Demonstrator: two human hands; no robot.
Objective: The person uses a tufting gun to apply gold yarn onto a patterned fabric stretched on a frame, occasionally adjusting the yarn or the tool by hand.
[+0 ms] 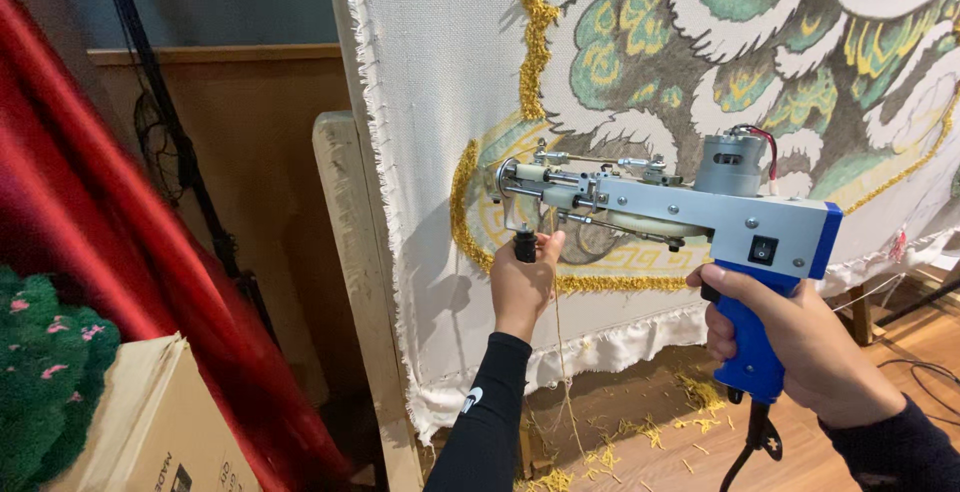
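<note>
across the frame's upper right hangs soft cloth (pixel 440 102); mid-frame against it, a tufting gun (pixel 660 207), rigid and likely heavy. right hand (pixel 800 347) wraps the blue grip, left hand (pixel 522 277) fists the front handle. loose yarn (pixel 562 352) dangles, limp.

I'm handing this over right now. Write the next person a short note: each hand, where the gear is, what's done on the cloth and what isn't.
Left hand: gripped on the black front handle under the tufting gun's nose.
Right hand: wrapped round the blue rear grip, cord hanging below.
Gun: held level, its tip against the cloth at the left edge of the gold ring. Gold yarn trails down from the gun.
Done: gold ring outline at left and along the bottom, a gold stripe above, green and yellow patches higher up.
Left: the area inside the ring and the left margin show bare cloth.
Floor: yellow yarn scraps under the frame.
</note>
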